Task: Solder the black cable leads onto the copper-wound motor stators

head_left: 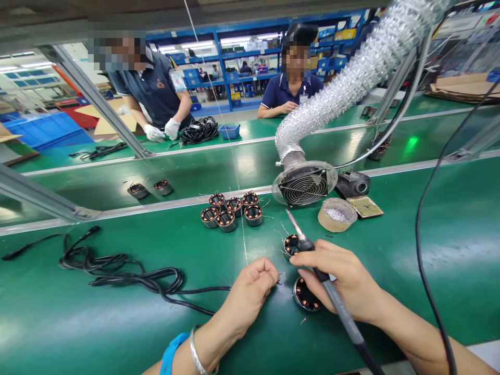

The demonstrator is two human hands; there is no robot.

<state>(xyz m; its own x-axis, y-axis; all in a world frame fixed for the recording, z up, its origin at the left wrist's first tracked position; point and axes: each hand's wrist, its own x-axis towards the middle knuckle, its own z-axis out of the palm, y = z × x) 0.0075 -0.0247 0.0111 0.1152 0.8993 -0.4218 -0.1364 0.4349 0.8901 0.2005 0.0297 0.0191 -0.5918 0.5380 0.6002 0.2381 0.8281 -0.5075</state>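
Head view: left hand (253, 286) pinches wires (280, 283), right hand (344, 278) grips soldering iron (344, 310), partly hiding two cores (303, 298), fan (303, 186) beyond.

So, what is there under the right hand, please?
Partly visible are the nearer copper-wound ring and the farther ring. The right hand and soldering iron cover parts of them; what is under the palm cannot be seen.

On the green table (136, 323), the left hand (250, 291) pinches thin wire ends (279, 280) beside a copper-wound ring (305, 296), while the right hand (344, 278) holds a soldering iron (339, 302), its tip angled toward the round fan (304, 186).
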